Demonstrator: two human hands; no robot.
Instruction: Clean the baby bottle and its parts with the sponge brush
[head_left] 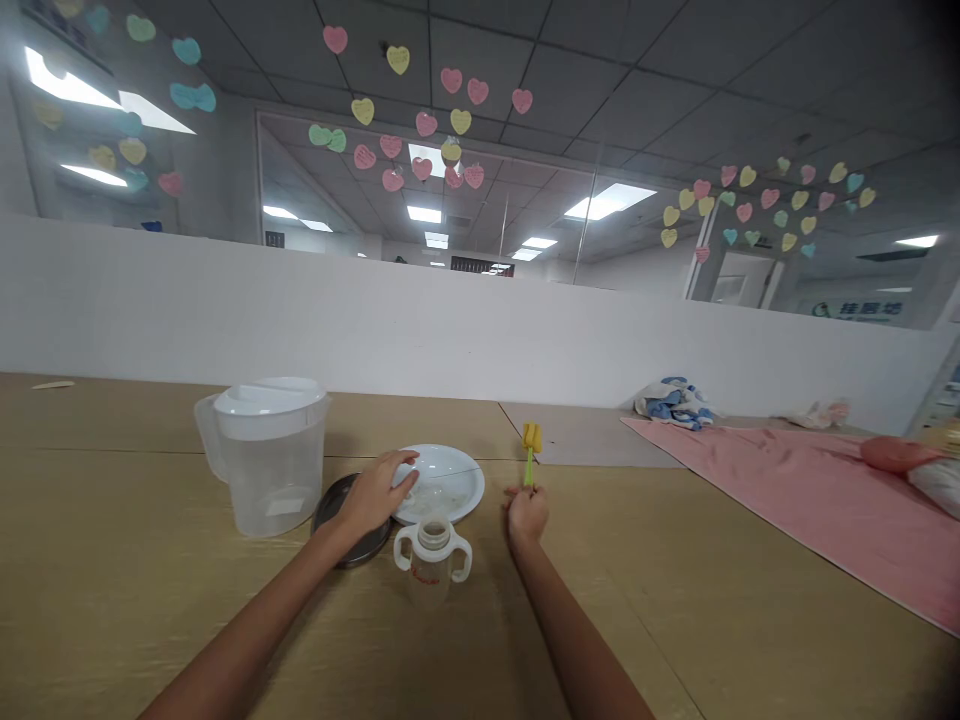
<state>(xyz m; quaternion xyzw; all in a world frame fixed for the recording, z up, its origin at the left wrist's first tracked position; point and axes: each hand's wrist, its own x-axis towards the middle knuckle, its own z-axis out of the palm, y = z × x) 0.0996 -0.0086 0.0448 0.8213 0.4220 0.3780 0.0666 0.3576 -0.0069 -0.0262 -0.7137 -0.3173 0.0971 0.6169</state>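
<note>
My left hand (375, 492) rests with fingers spread on the near rim of a white plate (450, 482). My right hand (526, 512) is closed round the green handle of a small brush with a yellow sponge head (531, 447), held upright just right of the plate. A clear baby bottle with two white handles and no cap (433, 556) stands on the wooden table between my forearms. A dark round lid (339, 530) lies flat partly under my left wrist.
A clear plastic pitcher with a white lid (264, 455) stands left of the plate. A pink cloth (810, 485) covers the table's right side, with a blue-white bundle (673, 402) and a doll (911, 462) on it. A white partition (450, 330) runs behind the table.
</note>
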